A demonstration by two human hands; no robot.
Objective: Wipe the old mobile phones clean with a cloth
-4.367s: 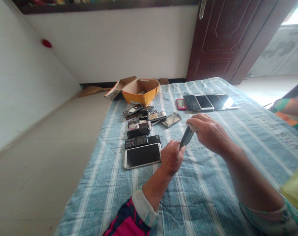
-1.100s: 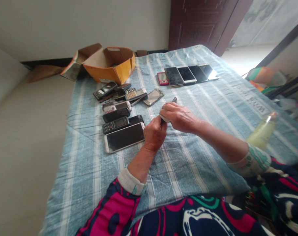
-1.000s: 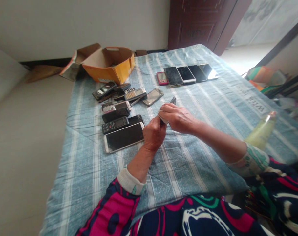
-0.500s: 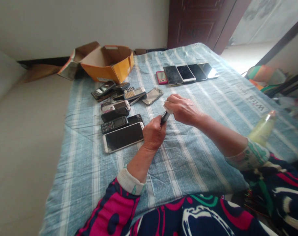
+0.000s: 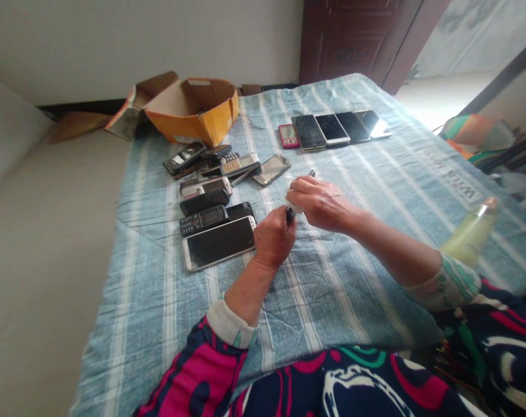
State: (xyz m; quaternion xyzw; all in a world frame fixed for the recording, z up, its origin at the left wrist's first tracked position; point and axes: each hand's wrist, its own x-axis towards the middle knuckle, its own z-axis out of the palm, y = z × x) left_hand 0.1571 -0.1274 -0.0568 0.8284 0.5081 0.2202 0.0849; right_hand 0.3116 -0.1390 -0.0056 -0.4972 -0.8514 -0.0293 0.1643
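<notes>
My left hand (image 5: 274, 238) is closed round the lower end of a dark phone (image 5: 291, 213) held on edge above the striped blue cloth (image 5: 332, 289). Over the phone's upper part my right hand (image 5: 321, 202) is closed on a small white wipe (image 5: 292, 204), pressed against the phone. Only a short stretch of the phone and its far tip show between and beyond the hands. Just left of my left hand lies a large white-edged smartphone (image 5: 219, 243).
A heap of old keypad phones (image 5: 215, 174) lies left of the hands. A row of several smartphones (image 5: 335, 128) sits further back. An open orange cardboard box (image 5: 193, 110) stands at the far left corner. A yellowish bottle (image 5: 467, 234) stands at the right.
My right hand with the wipe has slid back down along the phone towards my left hand. The left hand keeps its grip in the same place.
</notes>
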